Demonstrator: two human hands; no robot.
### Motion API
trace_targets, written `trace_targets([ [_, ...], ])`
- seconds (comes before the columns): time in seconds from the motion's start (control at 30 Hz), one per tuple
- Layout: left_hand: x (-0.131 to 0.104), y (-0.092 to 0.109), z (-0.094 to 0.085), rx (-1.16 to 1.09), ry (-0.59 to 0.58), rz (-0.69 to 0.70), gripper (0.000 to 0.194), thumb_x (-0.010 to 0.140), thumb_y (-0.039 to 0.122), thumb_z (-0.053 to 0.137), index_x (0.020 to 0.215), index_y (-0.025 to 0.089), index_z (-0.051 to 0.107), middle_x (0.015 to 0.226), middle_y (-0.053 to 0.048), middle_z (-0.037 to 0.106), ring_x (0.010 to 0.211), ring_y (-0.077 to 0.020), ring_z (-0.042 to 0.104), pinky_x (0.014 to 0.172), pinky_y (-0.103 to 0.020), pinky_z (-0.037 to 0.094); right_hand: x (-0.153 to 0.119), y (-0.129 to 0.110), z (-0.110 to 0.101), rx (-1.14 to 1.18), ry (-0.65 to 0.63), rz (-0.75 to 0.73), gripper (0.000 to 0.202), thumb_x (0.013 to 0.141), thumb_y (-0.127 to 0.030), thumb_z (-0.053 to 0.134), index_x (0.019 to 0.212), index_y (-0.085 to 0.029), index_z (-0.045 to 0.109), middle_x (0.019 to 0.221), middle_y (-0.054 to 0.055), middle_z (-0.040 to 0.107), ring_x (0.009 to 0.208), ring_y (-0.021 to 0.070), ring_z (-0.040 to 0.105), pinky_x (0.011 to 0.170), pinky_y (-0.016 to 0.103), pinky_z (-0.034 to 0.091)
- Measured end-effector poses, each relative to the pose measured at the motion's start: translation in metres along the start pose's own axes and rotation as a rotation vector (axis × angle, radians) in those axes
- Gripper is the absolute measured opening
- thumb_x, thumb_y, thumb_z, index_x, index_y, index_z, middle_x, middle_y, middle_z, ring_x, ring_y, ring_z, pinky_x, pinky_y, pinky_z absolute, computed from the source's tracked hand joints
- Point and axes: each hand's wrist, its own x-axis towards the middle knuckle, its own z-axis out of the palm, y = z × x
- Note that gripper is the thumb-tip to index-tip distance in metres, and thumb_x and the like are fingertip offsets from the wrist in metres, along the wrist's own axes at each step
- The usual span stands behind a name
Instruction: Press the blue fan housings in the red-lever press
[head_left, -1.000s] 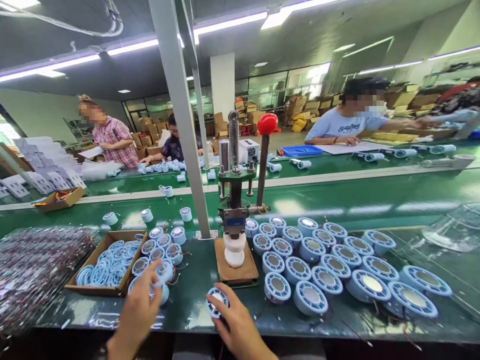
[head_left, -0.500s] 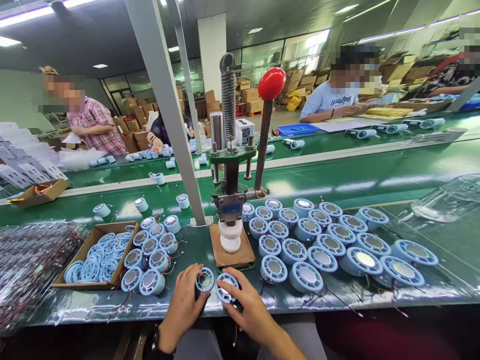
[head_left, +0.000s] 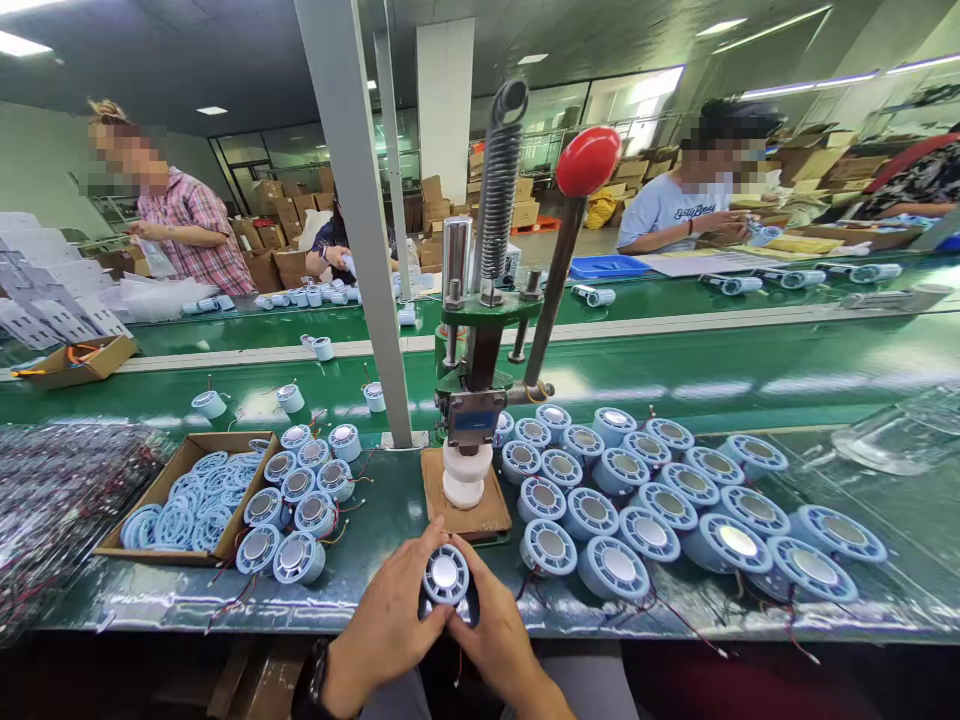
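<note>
My left hand (head_left: 394, 605) and my right hand (head_left: 495, 630) close round one light-blue round part (head_left: 445, 574) at the bench's front edge. It has a slotted ring on top and a silver disc in the middle; a thin wire hangs beneath. Fingers and thumbs of both hands press against its sides, and its lower body is mostly hidden. Just beyond my fingertips stands a hand-lever press (head_left: 474, 415) with a red knob (head_left: 589, 160). Its white round block (head_left: 463, 478) rests over a brown base board (head_left: 431, 495).
Many similar blue parts (head_left: 615, 568) stand on the right, and a smaller group (head_left: 298, 555) on the left. Beside these is a cardboard box (head_left: 105, 540) of blue rings (head_left: 199, 500). A metal post (head_left: 352, 220) rises behind. Co-workers sit or stand across the green conveyor (head_left: 675, 350).
My hands have come together. The ring-like piece from my left hand and the silver-centred part from my right now appear as one part between both hands. The view has shifted slightly.
</note>
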Motion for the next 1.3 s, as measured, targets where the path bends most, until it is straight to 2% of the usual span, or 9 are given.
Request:
trace_targets([
  [0.43,-0.008,-0.007,0.033,-0.214,0.205,-0.16,0.074,0.076,0.015,0.058,0.147,0.024,0.037,0.146,-0.009,0.054,0.139,-0.0267,0.046,0.119,-0.045,0.036,-0.01,-0.013,0.015,-0.099,0.111,0.045,0.077,0.085,-0.011,0.048,0.156,-0.023,0.02,0.133,0.009,0.061,0.117,0.021,0.064,0.092,0.032,0.058],
  [0.6,-0.01,-0.018,0.058,-0.239,0.226,-0.2,0.061,0.088,0.025,0.048,0.147,0.016,0.036,0.153,-0.014,0.045,0.143,-0.0256,0.041,0.118,-0.043,0.038,-0.011,-0.009,0.003,-0.201,-0.034,0.001,0.073,0.085,-0.007,0.042,0.154,-0.025,0.028,0.139,0.011,0.055,0.127,0.0238,0.057,0.101,0.04,0.055],
  [0.73,-0.011,-0.024,0.072,-0.184,0.289,-0.189,0.06,0.083,0.033,0.055,0.14,0.014,0.048,0.144,-0.017,0.055,0.135,-0.0318,0.05,0.114,-0.051,0.041,0.007,-0.025,-0.047,-0.186,-0.361,0.068,0.08,0.077,-0.008,0.05,0.153,-0.024,0.032,0.147,0.012,0.046,0.13,0.0256,0.054,0.098,0.035,0.057],
  [0.83,-0.009,-0.018,0.058,-0.19,0.338,-0.161,0.062,0.069,0.026,0.063,0.131,0.017,0.059,0.131,-0.013,0.067,0.121,-0.0319,0.062,0.108,-0.046,0.047,0.054,-0.067,-0.117,-0.198,-0.321,0.003,0.071,0.085,-0.018,0.054,0.153,-0.027,0.032,0.149,0.011,0.045,0.127,0.0255,0.056,0.091,0.035,0.06],
  [1.0,0.024,-0.005,-0.01,-0.249,0.421,-0.121,0.05,0.067,0.024,0.063,0.117,0.02,0.067,0.111,-0.005,0.075,0.102,-0.0259,0.069,0.094,-0.034,0.054,0.205,-0.152,-0.22,-0.431,0.386,-0.328,0.05,0.089,-0.03,0.063,0.137,-0.022,0.053,0.132,0.013,0.058,0.107,0.0264,0.063,0.093,0.047,0.055],
  [1.07,0.048,-0.005,-0.03,-0.285,0.426,-0.097,0.049,0.067,0.024,0.065,0.116,0.018,0.067,0.107,-0.006,0.075,0.098,-0.0252,0.068,0.092,-0.034,0.053,0.269,-0.167,-0.232,-0.399,0.526,-0.361,0.046,0.087,-0.026,0.064,0.132,-0.015,0.057,0.124,0.015,0.062,0.106,0.0238,0.063,0.085,0.039,0.055],
  [1.13,0.073,-0.007,-0.036,-0.348,0.414,-0.049,0.05,0.066,0.023,0.068,0.115,0.016,0.066,0.107,-0.007,0.075,0.097,-0.0248,0.067,0.092,-0.035,0.051,0.317,-0.167,-0.229,-0.229,0.473,-0.303,0.031,0.092,-0.021,0.052,0.119,-0.01,0.063,0.1,0.012,0.069,0.084,0.0157,0.067,0.066,0.026,0.053],
  [1.2,0.095,-0.007,-0.029,-0.41,0.373,0.005,0.05,0.066,0.021,0.069,0.115,0.015,0.066,0.106,-0.007,0.074,0.096,-0.0235,0.066,0.092,-0.033,0.051,0.343,-0.16,-0.218,-0.036,0.383,-0.255,0.029,0.095,-0.018,0.039,0.099,-0.01,0.067,0.072,0.004,0.065,0.051,0.0085,0.059,0.047,0.019,0.042],
  [1.3,0.118,-0.008,-0.012,-0.463,0.291,0.069,0.049,0.066,0.016,0.069,0.115,0.014,0.066,0.108,-0.006,0.074,0.096,-0.0213,0.066,0.089,-0.03,0.052,0.35,-0.146,-0.205,0.143,0.395,-0.308,0.031,0.091,-0.017,0.036,0.078,-0.013,0.064,0.057,-0.002,0.057,0.034,0.0066,0.048,0.035,0.018,0.03],
])
